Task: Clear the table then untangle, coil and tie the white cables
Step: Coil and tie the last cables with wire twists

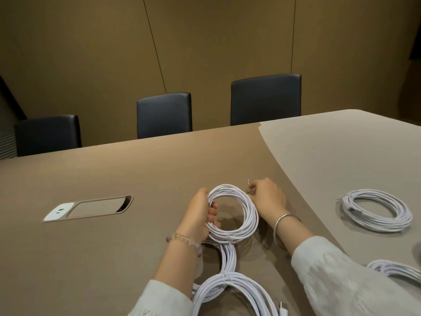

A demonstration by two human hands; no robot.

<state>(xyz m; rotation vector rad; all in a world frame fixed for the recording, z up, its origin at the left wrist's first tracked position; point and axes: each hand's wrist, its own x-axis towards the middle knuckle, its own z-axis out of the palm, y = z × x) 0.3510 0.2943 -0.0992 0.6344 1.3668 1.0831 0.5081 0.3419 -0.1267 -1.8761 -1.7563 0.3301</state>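
A tied cable bundle (234, 290) is lying nearest at six o'clock on the tabletop (136, 169). Beyond it, the left hand (200, 215) is gripping the upright coil (234, 213), likely steadying it, while the right hand (266, 197) is pinching a wire tie (248, 187) at one o'clock. A finished coil (376, 210) is sitting at three o'clock.

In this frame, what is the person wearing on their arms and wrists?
Both forearms are covered by pale, off-white knit sleeves, pushed back from the wrists. The left hand has a bracelet of clear and pale beads at its wrist. The right hand has a plain, smooth silver bangle at its wrist. No rings or watch are visible.
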